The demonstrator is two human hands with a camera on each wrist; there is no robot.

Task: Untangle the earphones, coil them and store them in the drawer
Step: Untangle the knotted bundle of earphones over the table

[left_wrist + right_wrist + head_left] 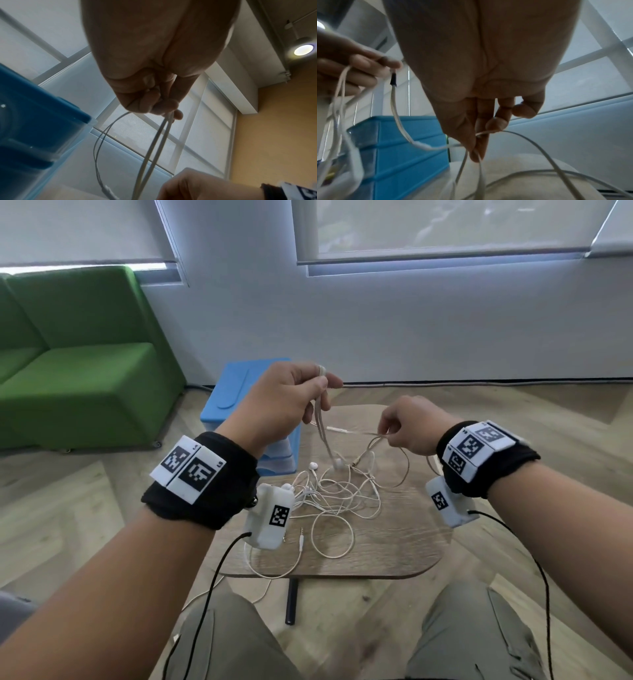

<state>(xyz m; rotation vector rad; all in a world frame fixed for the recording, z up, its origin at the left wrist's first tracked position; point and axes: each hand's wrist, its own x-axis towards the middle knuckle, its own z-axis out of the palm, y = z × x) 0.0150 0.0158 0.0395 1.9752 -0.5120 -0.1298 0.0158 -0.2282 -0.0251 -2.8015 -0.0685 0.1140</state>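
Note:
A tangle of white earphone cords (pixel 337 494) lies on a small wooden table (pixel 404 546), with earbuds (pixel 312 465) at its far side and a jack plug (pixel 301 537) near the front. My left hand (pixel 291 398) is raised above the table and pinches a beige flat cord (pixel 323 433) (pixel 154 143) that hangs down to the pile. Lower and to the right, my right hand (pixel 407 426) pinches cord strands (pixel 481 134) between thumb and fingers. The blue drawer unit (pixel 246 405) (pixel 406 148) stands behind the table, its drawers closed.
A green sofa (pixel 75 354) fills the left side by the wall. Windows with blinds (pixel 445 227) run along the back. My knees (pixel 472 635) sit under the table's near edge, and black sensor cables (pixel 212 583) trail from both wrists.

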